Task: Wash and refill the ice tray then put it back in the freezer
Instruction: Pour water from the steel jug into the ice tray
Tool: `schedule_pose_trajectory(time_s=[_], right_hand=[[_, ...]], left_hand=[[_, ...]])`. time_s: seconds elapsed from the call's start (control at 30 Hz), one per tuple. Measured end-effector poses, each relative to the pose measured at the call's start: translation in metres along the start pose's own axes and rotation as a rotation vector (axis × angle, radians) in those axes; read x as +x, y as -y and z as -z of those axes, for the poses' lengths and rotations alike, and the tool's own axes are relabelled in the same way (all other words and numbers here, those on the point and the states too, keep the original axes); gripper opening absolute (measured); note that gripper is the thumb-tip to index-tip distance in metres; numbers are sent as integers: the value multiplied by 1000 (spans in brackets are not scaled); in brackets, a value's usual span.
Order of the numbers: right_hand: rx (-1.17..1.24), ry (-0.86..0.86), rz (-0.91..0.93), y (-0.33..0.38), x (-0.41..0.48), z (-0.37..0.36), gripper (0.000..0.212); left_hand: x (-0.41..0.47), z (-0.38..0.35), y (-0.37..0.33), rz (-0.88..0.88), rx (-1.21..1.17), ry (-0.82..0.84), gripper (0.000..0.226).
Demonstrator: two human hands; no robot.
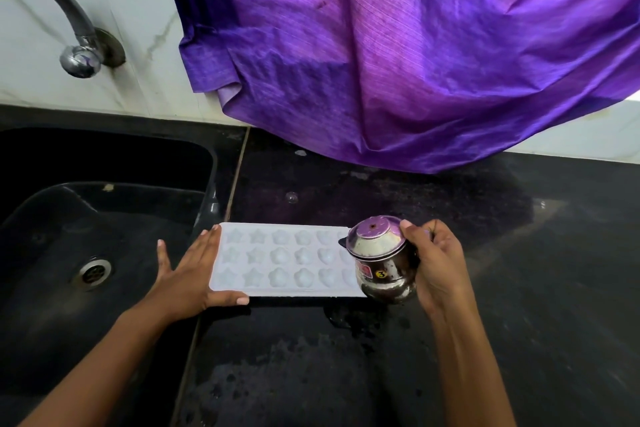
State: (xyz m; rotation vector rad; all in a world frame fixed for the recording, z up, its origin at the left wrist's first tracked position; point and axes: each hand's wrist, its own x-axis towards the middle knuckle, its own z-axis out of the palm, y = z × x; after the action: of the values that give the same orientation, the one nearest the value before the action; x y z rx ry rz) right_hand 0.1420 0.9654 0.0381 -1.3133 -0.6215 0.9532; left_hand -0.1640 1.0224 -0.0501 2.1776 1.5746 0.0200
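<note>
ice tray (277,258) flat, lengthwise left-right, cavities up

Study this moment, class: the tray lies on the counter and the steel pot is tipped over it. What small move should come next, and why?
Probably tip the steel pot further so water runs into the ice tray: the right hand holds it over the tray's right end while the left hand steadies the left end.

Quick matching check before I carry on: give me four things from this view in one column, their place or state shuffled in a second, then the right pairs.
1. ice tray
2. steel pot
3. tap
4. purple cloth

A. hanging down the wall
B. held tilted in the right hand
C. flat on the counter, steadied by the left hand
D. on the wall above the sink

Pairs: 1-C, 2-B, 3-D, 4-A
</note>
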Motion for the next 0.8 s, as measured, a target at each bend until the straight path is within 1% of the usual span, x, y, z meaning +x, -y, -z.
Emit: schedule_pose_trajectory(time_s=[0.17, 0.43, 0.8], right_hand=[[-71, 0, 15, 0, 0, -4, 38], [-119, -1, 47, 2, 1, -5, 37], [-121, 10, 38, 2, 1, -4, 38]], left_hand=[[-1, 0, 0, 5, -4, -3, 150], [1, 0, 0, 1, -2, -4, 150], [1, -1, 0, -4, -1, -18, 149]])
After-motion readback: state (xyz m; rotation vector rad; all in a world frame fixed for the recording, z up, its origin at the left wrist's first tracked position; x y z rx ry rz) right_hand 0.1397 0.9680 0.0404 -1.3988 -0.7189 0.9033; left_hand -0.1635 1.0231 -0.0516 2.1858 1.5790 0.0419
